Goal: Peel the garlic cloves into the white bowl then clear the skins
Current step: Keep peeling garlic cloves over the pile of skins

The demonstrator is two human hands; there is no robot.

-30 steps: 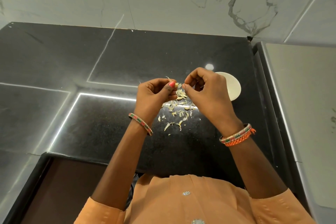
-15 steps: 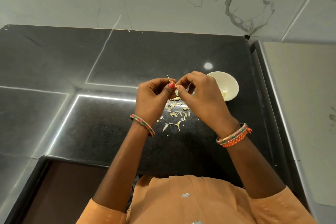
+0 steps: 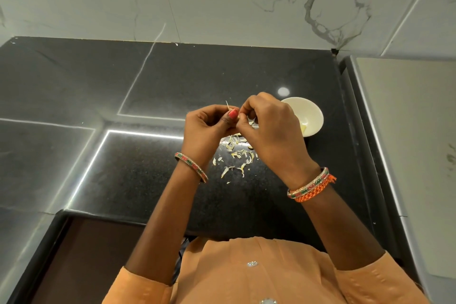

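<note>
Both hands, left [image 3: 209,128] and right [image 3: 269,126], pinch one garlic clove [image 3: 230,110] with curled fingers. Skins [image 3: 234,155] litter the dark surface [image 3: 123,168] below, beside the white bowl [image 3: 312,116].

The counter [image 3: 98,96] is a black, polished stone slab with fine speckles. It reflects bright thin lines of light, which form a rectangle shape on its left half, and one small round spot of light [image 3: 283,91] near its far right corner. Behind the far edge of the counter stands a wall [image 3: 222,0] of pale marble tiles with grey veins; the darkest vein [image 3: 330,27] runs down toward the far right corner. Along the right edge of the counter lies a light grey flat surface [image 3: 407,143] with a dark border. Below the near left corner, a dark brown panel [image 3: 81,254] is visible.
</note>
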